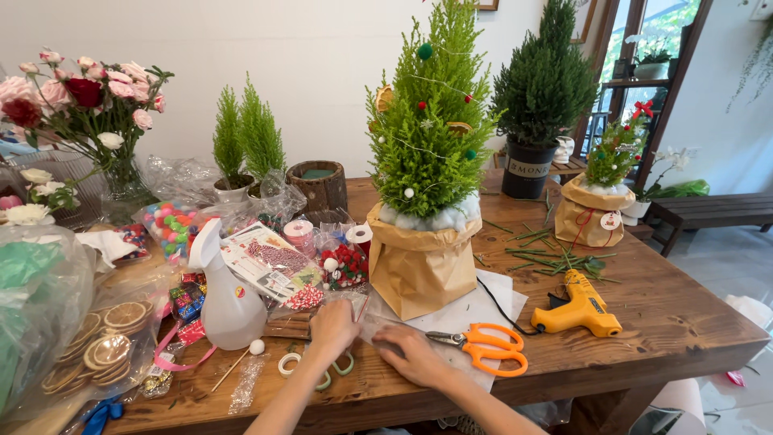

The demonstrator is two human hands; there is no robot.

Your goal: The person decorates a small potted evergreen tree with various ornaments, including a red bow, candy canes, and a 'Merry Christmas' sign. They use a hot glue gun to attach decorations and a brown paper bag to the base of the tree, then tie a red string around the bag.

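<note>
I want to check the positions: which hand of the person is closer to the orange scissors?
The right hand. It rests on the clear plastic just left of the orange scissors, almost touching the blades. The left hand is farther left, near the white spray bottle.

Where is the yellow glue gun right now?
In the head view, the yellow glue gun lies on the wooden table, right of the orange scissors.

Both forearms are bare, no sleeves showing; the left hand (332,325) and right hand (416,357) wear no gloves.
</note>
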